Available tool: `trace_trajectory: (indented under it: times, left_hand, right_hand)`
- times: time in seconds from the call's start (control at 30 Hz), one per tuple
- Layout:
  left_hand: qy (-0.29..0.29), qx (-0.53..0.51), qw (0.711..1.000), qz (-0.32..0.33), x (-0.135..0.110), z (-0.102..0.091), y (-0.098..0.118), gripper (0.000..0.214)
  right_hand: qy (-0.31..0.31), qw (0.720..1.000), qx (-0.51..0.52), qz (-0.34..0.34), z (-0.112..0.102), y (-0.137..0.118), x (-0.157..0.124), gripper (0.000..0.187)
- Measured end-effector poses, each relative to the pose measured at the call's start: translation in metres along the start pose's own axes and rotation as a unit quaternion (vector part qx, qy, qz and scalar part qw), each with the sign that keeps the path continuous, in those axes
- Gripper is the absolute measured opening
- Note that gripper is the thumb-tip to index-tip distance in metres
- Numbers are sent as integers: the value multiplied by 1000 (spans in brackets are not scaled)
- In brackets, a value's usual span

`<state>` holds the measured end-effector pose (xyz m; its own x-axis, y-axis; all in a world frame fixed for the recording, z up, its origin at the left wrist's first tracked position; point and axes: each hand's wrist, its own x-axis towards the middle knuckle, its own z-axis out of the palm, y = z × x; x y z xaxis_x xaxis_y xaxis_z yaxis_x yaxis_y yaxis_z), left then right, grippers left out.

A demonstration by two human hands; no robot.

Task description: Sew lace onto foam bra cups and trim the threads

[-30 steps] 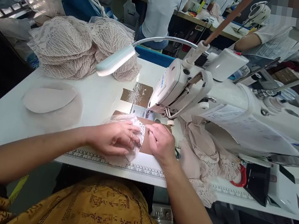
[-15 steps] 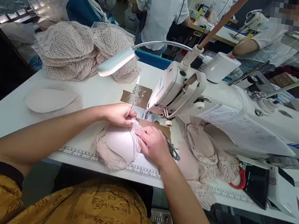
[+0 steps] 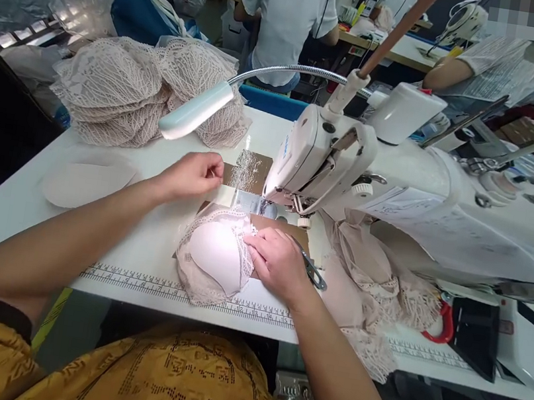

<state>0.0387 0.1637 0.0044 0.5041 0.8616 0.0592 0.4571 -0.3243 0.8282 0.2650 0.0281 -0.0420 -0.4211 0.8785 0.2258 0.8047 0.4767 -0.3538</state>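
Observation:
A padded bra cup (image 3: 216,256) with beige lace trim lies on the table in front of the sewing machine (image 3: 298,158), its smooth white side up. My right hand (image 3: 274,260) pinches the lace along the cup's right edge. Thread snips (image 3: 315,274) stick out beside that hand, partly hidden by it. My left hand (image 3: 194,174) is off the cup, up and to the left of it, with thumb and fingers pressed together. Whatever it may hold is too small to make out. The presser foot (image 3: 264,206) sits just beyond the cup.
Stacks of lace pieces (image 3: 113,90) stand at the back left, near loose pale cups (image 3: 86,185). A lamp (image 3: 197,109) hangs over the table. Sewn lace pieces (image 3: 364,288) are heaped at right, beside red-handled scissors (image 3: 444,323). A ruler tape (image 3: 134,280) runs along the front edge. Co-workers sit beyond.
My left hand has let go of the cup's upper lace edge and moved up and left. My right hand stays on the cup's right edge.

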Motion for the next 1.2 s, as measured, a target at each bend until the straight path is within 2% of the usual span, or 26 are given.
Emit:
trace_trajectory:
  times: [0.03,0.07,0.13,0.2,0.23,0.3,0.4,0.53,0.67,0.8,0.97,1.2]
  left_hand:
    - [44,42,998,20,-7,0,6,11]
    - [58,70,995,46,-14,2,12,9]
    - [-7,107,989,106,-28,13,21,14]
    - [-99,171,966,168,-37,31,24,21]
    - [-123,205,951,195,-39,41,22,23]
    - [-146,253,928,233,-40,56,18,28]
    - [-159,274,914,253,-36,66,14,31]
    - [-160,306,907,242,-32,64,18,38]
    - [-156,344,900,217,-30,63,20,45]
    - [-177,366,885,227,-24,61,14,49]
    - [-205,346,873,277,-7,52,7,46]
    - [-226,307,868,318,13,43,-5,45]
  right_hand:
    - [2,1000,-1,-2,0,0,0,21]
    - [3,1000,-5,-4,0,0,0,20]
    - [8,1000,-19,-8,1,0,0,19]
    - [19,999,-38,-4,0,0,0,22]
    - [28,999,-46,4,0,0,0,26]
    - [55,997,-55,30,-1,1,-1,32]
    - [81,993,-60,66,-2,3,0,24]
    - [18,989,-111,100,0,4,2,40]
    - [-19,984,-127,127,0,2,5,42]
    - [-21,981,-130,140,-1,0,7,41]
    - [-22,978,-135,155,-2,-2,11,40]
    - [10,985,-119,123,-1,1,12,36]
